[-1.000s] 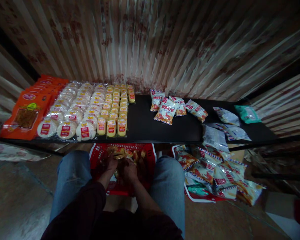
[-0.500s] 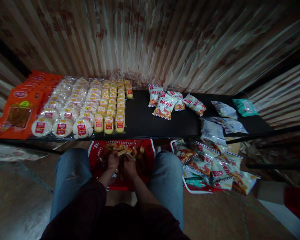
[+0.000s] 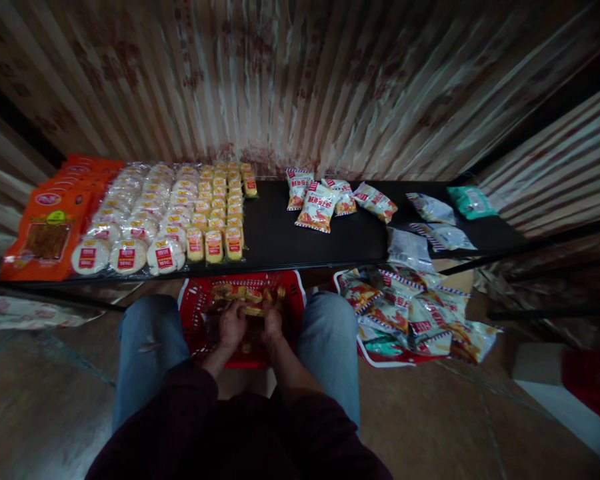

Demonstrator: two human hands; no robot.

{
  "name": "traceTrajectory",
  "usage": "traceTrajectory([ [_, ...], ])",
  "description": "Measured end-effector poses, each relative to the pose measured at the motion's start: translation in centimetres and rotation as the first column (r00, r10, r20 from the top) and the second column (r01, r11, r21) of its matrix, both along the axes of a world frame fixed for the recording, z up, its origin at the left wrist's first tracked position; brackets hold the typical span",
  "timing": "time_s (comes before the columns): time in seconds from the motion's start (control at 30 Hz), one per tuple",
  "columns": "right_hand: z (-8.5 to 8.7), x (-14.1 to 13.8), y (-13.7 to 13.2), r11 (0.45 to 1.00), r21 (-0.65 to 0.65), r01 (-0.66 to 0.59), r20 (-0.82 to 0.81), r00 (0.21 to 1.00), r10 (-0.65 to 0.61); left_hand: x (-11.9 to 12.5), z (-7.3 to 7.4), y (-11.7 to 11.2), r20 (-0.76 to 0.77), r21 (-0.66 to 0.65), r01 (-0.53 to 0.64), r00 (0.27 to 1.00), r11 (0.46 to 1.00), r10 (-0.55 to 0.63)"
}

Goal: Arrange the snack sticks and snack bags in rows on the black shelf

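Both my hands are down inside a red plastic basket (image 3: 294, 287) between my knees. My left hand (image 3: 233, 325) has its fingers closed on the left end of a small yellow wrapped snack (image 3: 253, 311). At its other end, my right hand (image 3: 273, 323) closes its fingers round more of these yellow packets; dim light hides exactly how many. Loose packets of the same kind lie around the hands. Above the basket, on a black shelf (image 3: 300, 243), stand rows of similar yellow wrapped cakes (image 3: 215, 247).
Left on the shelf are round white rice crackers (image 3: 127, 257) in clear wrap and orange pouches (image 3: 45, 233). White snack bags (image 3: 316, 208) lie to the right, with a teal bag (image 3: 473, 201). A second red basket (image 3: 375, 360) overflows with snack bags. A pleated curtain (image 3: 280, 87) hangs behind.
My hands have shifted a little within the basket, and the yellow snack now lies level between them. My view has turned slightly, so the shelf goods appear moved.
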State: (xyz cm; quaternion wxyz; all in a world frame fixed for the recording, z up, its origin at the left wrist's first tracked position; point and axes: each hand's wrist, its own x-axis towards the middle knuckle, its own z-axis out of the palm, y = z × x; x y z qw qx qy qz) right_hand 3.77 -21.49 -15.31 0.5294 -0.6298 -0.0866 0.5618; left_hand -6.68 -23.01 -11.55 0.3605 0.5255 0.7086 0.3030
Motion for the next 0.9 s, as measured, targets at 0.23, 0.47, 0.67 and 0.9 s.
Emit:
traceTrajectory([
  [0.23, 2.1, -0.5, 0.0, 0.995, -0.008, 0.096, -0.182, 0.979, -0.096, 0.4, 0.6, -1.9, 0.119, 0.042, -0.074, 0.991, 0.996, 0.068],
  [0.47, 3.9, -0.1, -0.9, 0.995, 0.053, 0.08, -0.229, 0.971, -0.066, 1.3, 2.0, -2.9, 0.177, 0.041, -0.064, 0.983, 0.997, 0.056],
  [0.67, 4.7, -0.2, -1.8, 0.996, 0.078, 0.037, -0.279, 0.96, -0.014, 0.7, 3.2, -2.9, 0.132, -0.006, -0.024, 0.991, 1.0, 0.025],
  [0.9, 6.3, 0.2, -2.3, 0.995, 0.097, 0.005, -0.414, 0.91, 0.036, 0.6, 4.6, -3.3, 0.164, -0.047, -0.085, 0.982, 0.995, 0.092],
])
